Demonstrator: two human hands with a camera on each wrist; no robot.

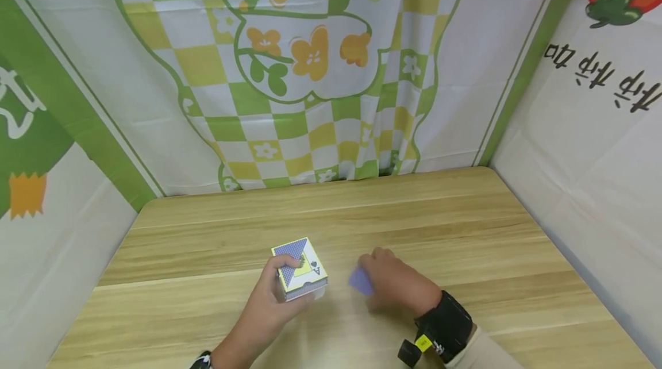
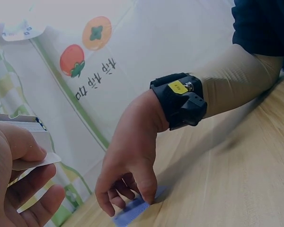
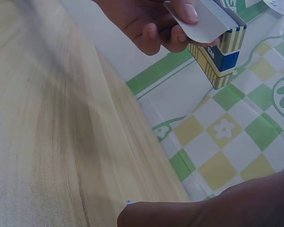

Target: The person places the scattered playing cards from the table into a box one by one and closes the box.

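Note:
My left hand (image 1: 274,300) grips a playing card box (image 1: 316,258) above the table, with its thumb on the face marked with an ace. In the right wrist view the box's white end flap (image 3: 206,30) is folded out, and card edges show inside the opening. Low at the tabletop, my right hand (image 1: 400,280) pinches a blue-backed playing card (image 1: 360,281) between thumb and fingers. The left wrist view shows this card (image 2: 130,215) touching or just over the wood; which one, I cannot tell.
The wooden table (image 1: 207,237) spreads out beneath both hands. A patterned cloth (image 1: 310,127) hangs behind its back edge, and printed cloth walls (image 1: 579,185) rise at both sides. A black camera band (image 1: 446,326) wraps the right wrist.

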